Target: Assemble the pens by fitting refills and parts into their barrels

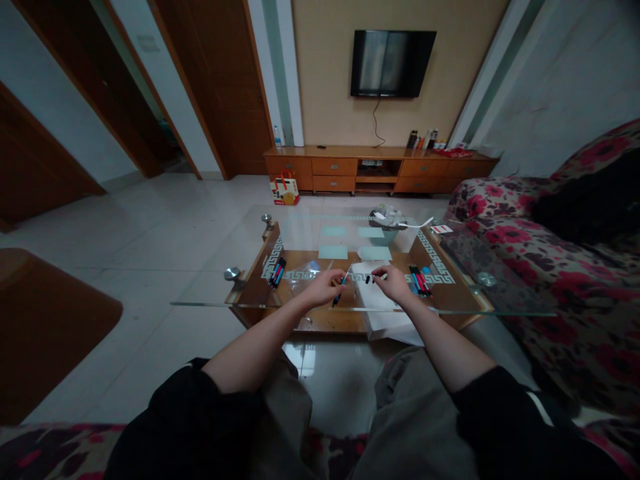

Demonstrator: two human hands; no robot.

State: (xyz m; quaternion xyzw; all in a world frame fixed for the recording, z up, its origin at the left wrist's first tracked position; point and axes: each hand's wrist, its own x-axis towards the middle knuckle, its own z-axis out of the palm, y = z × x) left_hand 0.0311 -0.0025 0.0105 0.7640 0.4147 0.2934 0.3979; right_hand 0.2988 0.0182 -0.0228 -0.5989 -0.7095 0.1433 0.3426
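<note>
Both hands close their grip over the glass table [210,303]: left hand [324,288] on a pen [342,285], right hand [395,283] on a cap [369,279].

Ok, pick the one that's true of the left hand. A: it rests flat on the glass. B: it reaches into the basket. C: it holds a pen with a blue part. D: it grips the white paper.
C: the left hand is closed around a pen with a blue part, raised over the glass table, with the right hand close beside it.

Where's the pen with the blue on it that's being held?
In the head view, the pen is in the left hand, over the glass table, just left of the white paper.
</note>
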